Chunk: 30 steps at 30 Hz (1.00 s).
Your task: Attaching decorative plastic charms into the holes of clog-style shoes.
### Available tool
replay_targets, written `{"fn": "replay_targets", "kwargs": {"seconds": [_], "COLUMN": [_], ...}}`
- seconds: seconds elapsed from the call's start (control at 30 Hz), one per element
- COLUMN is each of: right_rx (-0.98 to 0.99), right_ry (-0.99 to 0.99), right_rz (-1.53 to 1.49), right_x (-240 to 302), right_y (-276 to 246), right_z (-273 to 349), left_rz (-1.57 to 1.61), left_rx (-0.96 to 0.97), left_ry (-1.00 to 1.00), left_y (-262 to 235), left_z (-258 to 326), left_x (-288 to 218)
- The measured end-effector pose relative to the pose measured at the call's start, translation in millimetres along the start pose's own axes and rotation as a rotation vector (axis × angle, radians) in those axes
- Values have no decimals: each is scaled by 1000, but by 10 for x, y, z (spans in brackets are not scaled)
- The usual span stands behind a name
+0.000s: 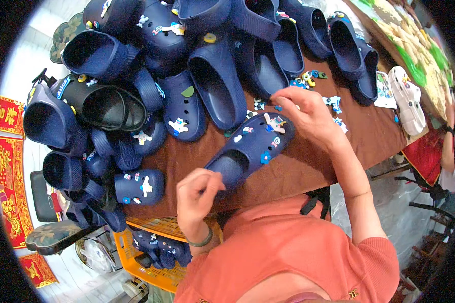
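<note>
A navy clog lies at a slant on the brown cloth before me, its toe pointing to the upper right. A white figure charm, a blue flower charm and other small charms decorate its top. My left hand is curled closed by the heel, overlapping its edge; what the fingers hold is hidden. Beyond the toe, my right hand bends its fingers together over loose small charms. Whether a charm sits between those fingertips is too small to tell.
Many navy clogs crowd the far and left sides of the brown-covered table, with a black clog among them. More loose charms lie behind my right hand. A white clog stands far right. Below is an orange crate.
</note>
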State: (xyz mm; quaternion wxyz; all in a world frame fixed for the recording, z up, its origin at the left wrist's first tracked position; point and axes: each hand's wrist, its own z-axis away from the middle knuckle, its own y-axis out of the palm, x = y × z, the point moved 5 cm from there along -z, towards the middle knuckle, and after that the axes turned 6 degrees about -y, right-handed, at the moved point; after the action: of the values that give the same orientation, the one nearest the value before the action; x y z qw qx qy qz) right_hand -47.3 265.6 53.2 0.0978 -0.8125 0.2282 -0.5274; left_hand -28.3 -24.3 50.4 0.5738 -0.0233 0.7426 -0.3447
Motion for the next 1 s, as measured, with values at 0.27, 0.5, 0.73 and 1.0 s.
{"fn": "replay_targets", "kwargs": {"seconds": [0.27,0.5,0.73,1.0], "right_rx": [480,879,1014,711], "right_ry": [-309,-329,-169,-181], "right_rz": [-97,-64,-296,34], "right_x": [-288,-272,-425,-276], "right_y": [635,426,553,545], "right_z": [-145,51,144,216], "left_rz": [-61,27,148,12], "left_rx": [79,462,265,510], "left_ry": [-125,153,151,-19], "left_y": [617,1170,1140,1177], "left_z": [-329,-282,-345,-297], "left_x": [-48,-24,-145,-6]}}
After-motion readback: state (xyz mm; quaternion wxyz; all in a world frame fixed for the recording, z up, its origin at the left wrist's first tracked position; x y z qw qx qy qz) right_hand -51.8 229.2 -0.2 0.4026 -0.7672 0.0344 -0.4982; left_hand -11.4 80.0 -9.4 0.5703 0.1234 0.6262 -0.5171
